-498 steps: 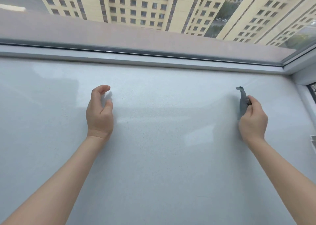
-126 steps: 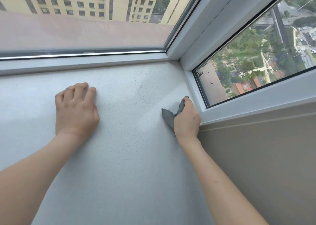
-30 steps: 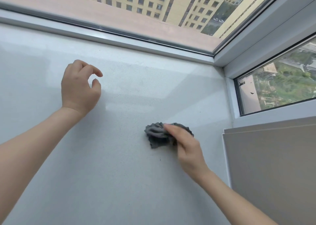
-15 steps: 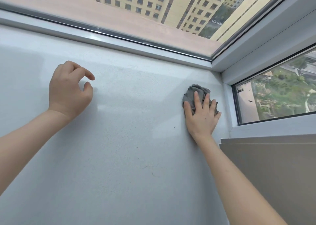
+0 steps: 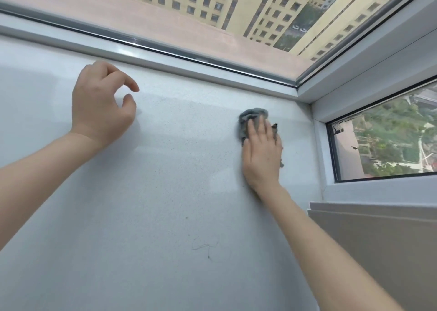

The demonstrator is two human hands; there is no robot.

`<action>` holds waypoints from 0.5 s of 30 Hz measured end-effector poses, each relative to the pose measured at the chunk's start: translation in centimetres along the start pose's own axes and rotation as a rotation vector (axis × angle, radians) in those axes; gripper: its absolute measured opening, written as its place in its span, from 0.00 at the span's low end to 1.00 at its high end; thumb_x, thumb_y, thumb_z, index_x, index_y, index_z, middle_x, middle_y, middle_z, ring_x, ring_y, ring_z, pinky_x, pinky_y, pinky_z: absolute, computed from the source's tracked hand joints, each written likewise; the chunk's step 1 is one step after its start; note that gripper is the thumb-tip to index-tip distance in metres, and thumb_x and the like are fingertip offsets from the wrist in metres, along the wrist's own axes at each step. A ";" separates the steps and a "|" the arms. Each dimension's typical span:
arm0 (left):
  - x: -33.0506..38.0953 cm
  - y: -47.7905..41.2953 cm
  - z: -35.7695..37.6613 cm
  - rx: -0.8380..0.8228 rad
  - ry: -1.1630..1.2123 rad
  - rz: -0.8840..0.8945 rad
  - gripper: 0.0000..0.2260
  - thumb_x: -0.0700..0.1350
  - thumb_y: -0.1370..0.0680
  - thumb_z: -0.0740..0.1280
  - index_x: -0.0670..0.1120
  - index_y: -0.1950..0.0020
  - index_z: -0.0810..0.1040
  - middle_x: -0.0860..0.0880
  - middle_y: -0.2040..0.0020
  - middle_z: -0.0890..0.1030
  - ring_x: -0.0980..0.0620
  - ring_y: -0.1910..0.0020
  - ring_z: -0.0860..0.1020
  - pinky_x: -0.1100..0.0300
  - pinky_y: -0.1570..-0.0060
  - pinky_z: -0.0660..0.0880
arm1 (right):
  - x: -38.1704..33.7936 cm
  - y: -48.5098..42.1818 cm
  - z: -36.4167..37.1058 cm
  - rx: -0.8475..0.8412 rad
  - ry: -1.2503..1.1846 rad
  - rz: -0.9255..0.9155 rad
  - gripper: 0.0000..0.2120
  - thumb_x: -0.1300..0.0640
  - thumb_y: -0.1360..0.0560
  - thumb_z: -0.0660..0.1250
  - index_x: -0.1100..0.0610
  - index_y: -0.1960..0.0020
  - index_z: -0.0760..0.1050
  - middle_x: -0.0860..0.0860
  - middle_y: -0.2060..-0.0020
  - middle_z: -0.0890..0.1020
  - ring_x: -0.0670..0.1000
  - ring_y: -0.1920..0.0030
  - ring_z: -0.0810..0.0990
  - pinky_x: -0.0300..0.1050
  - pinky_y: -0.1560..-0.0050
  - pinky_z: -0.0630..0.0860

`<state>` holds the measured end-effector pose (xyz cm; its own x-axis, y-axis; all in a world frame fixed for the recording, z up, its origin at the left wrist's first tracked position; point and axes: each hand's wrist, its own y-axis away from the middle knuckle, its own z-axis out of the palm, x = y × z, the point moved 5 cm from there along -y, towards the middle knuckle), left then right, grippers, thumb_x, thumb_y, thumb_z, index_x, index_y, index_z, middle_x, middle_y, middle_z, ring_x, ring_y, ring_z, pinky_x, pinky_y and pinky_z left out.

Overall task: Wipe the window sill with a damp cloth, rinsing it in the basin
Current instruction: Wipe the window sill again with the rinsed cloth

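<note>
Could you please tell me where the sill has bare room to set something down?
The sill is bare from the left hand across to the cloth, and nearer the person too, apart from a stray hair. The right hand pressing the cloth crowds the window corner.

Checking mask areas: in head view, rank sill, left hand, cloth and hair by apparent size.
1. sill
2. left hand
3. cloth, partly hidden under the right hand, so its rank is unsure
4. hair

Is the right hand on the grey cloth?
Touching. The head view shows the right hand flat on the grey cloth, straight fingers covering most of it.
</note>
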<state>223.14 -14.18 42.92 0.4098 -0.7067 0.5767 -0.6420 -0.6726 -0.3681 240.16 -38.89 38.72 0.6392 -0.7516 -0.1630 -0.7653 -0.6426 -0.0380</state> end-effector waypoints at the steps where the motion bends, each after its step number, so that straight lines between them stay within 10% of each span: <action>1: 0.1 0.0 0.1 -0.001 0.000 -0.009 0.10 0.39 0.31 0.60 0.40 0.55 0.79 0.59 0.61 0.63 0.41 0.54 0.72 0.61 0.55 0.61 | -1.9 3.7 0.1 -0.014 -0.031 -0.101 0.25 0.52 0.23 0.49 0.56 0.28 0.64 0.56 0.27 0.62 0.56 0.26 0.58 0.54 0.28 0.51; 7: 2.0 0.1 -0.7 -0.065 -0.029 -0.051 0.11 0.38 0.32 0.60 0.40 0.54 0.79 0.41 0.57 0.72 0.40 0.53 0.72 0.60 0.54 0.62 | -6.1 15.1 -1.4 -0.219 -0.329 -0.461 0.18 0.55 0.20 0.51 0.56 0.33 0.70 0.50 0.30 0.67 0.49 0.28 0.63 0.49 0.29 0.59; 11: 2.5 0.4 -2.1 -0.050 -0.024 -0.012 0.11 0.39 0.32 0.60 0.41 0.54 0.79 0.52 0.61 0.67 0.41 0.52 0.72 0.61 0.54 0.62 | 1.0 8.5 -6.3 0.056 -0.589 0.047 0.17 0.59 0.21 0.53 0.60 0.36 0.73 0.49 0.35 0.73 0.45 0.34 0.70 0.29 0.35 0.62; 15: 2.0 1.0 -3.3 -0.026 -0.050 0.009 0.11 0.38 0.32 0.60 0.40 0.54 0.80 0.55 0.61 0.64 0.41 0.53 0.71 0.60 0.55 0.62 | 9.8 0.6 -5.1 0.046 -0.257 0.317 0.20 0.62 0.19 0.52 0.62 0.29 0.64 0.57 0.27 0.62 0.55 0.27 0.59 0.41 0.30 0.54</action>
<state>221.19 -15.61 46.08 0.4353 -0.7232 0.5362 -0.6622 -0.6607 -0.3535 246.29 -47.40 42.18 0.3354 -0.8462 -0.4141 -0.9278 -0.3729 0.0104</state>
